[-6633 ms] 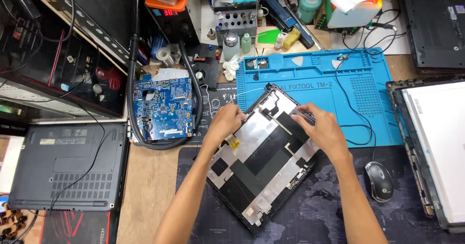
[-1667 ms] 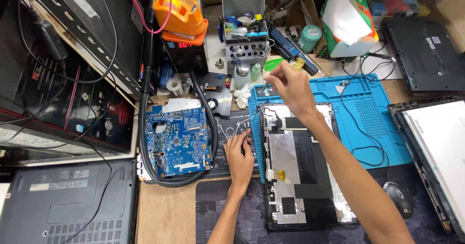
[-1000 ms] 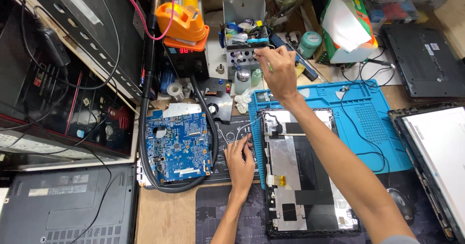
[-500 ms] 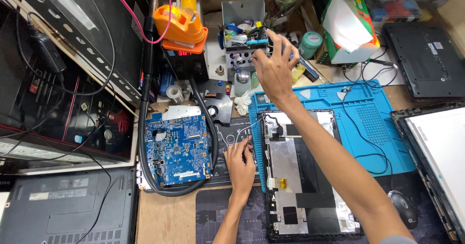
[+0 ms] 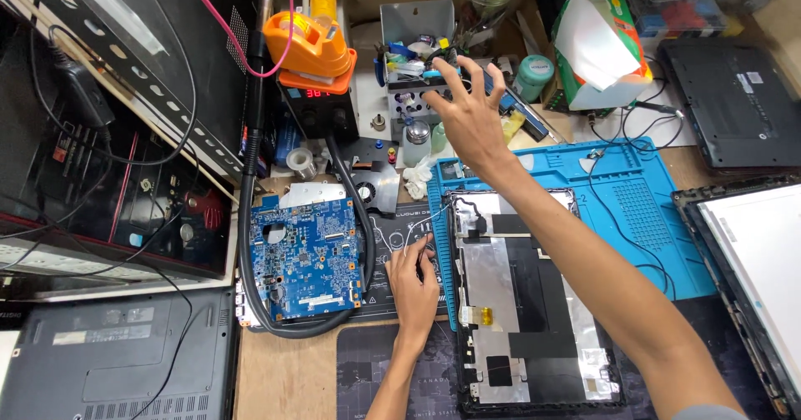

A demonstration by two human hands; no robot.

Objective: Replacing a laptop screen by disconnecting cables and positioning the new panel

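Head view, looking down on a crowded repair table (image 5: pixel 292 378).

R hand (image 5: pixel 469 111): arm stretched fwd over the work, fingers spread apart, grip open, nothing clamped. Fingertips at a blue-handled tool (image 5: pixel 434 73) that sticks out of the grey tool rack (image 5: pixel 415 45) at the back of the table; whether they touch it or just hover cannot be told.

L hand (image 5: pixel 415 280): palm down, fingers loosely apart, grip not closed on anything. It rests on the dark printed mat (image 5: pixel 392 245), just beside the L edge of the open laptop lid (image 5: pixel 526 303).

Laptop lid: lies flat, inner side up, silver foil strips and black patches showing; upper part on the blue silicone work mat (image 5: pixel 634 211), lower part on the dark desk pad (image 5: pixel 367 378). R forearm crosses above it.

Surroundings:
- Blue motherboard (image 5: pixel 304 257), L of the L hand, ringed by a black hose (image 5: pixel 250 220).
- Orange-topped hot-air station (image 5: pixel 321 70) behind the board, red digits lit.
- Green tissue box (image 5: pixel 596 45) R of the rack; small green-lidded jar (image 5: pixel 532 76) between them.
- Closed dark laptop (image 5: pixel 738 103) far R; a screen panel (image 5: pixel 751 253) at the R edge.
- Another laptop base (image 5: pixel 117 362) lower L; open PC case (image 5: pixel 108 136) upper L.
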